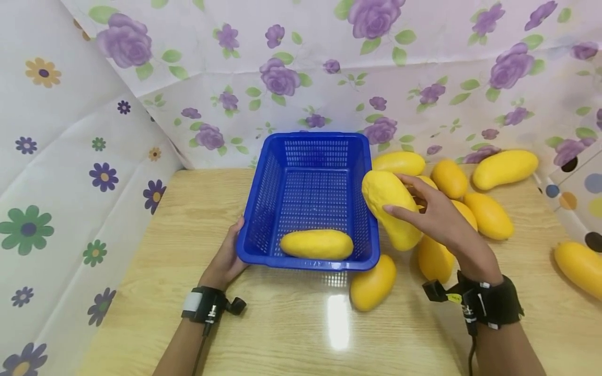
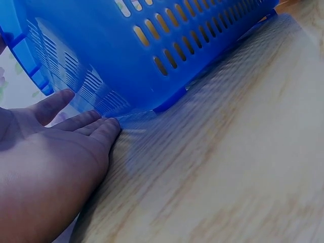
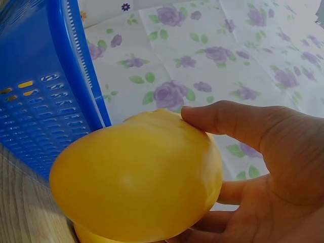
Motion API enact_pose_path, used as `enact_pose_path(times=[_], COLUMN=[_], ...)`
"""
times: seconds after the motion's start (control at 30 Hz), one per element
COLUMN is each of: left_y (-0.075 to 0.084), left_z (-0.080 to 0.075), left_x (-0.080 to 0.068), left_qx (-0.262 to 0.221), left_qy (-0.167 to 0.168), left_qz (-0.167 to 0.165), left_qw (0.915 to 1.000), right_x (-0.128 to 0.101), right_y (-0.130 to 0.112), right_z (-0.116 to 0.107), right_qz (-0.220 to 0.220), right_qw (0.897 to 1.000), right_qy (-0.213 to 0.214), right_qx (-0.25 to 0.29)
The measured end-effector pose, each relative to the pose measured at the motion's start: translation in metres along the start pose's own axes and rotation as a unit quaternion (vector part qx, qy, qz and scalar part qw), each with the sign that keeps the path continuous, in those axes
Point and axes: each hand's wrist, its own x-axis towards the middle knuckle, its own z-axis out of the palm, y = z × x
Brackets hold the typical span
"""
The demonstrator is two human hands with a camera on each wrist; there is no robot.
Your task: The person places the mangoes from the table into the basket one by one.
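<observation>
A person's two hands work at a pale wooden table [image 1: 291, 334]. Nearest, the left hand [image 1: 226, 261] lies flat with straight fingers against the near-left corner of a blue basket [image 1: 308, 156], likely bracing it so it does not slide; it clasps nothing. A loose mango lies on the table just in front of the basket's near-right corner. The right hand [image 1: 437, 219] grasps a mango [image 1: 390, 209] with curled fingers and thumb, holding it lifted and tilted just beside the basket's right rim. This mango is smooth, bright yellow, oblong and plump, with a rounded end toward the basket. Inside the basket, one mango [image 1: 316, 244] lies on its side against the near wall. Farther right, more yellow mangoes [image 1: 489, 214] sit clustered on the table. Behind, floral cloth [image 1: 329, 62] with purple roses hangs as a backdrop.
</observation>
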Motion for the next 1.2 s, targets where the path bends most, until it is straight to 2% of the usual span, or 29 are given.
enact_pose_path(times=[0.27,0.6,0.93,1.2], left_y=[-0.001,-0.004,0.000,-0.001], left_z=[0.000,-0.002,-0.004,-0.002], left_x=[0.000,-0.001,-0.007,-0.001], left_qx=[0.000,-0.007,-0.001,0.004], left_qy=[0.002,0.002,0.001,-0.002], left_qz=[0.004,0.007,0.004,-0.001], left_qw=[1.0000,1.0000,1.0000,1.0000], right_x=[0.002,0.002,0.006,0.002], right_y=[-0.002,-0.004,-0.005,-0.003], right_z=[0.003,0.008,0.015,0.011], right_qz=[-0.005,-0.034,-0.053,-0.058], right_qw=[1.000,0.999,0.998,0.998], right_qy=[0.006,0.004,0.018,0.026], right_qx=[0.002,0.013,-0.010,-0.012])
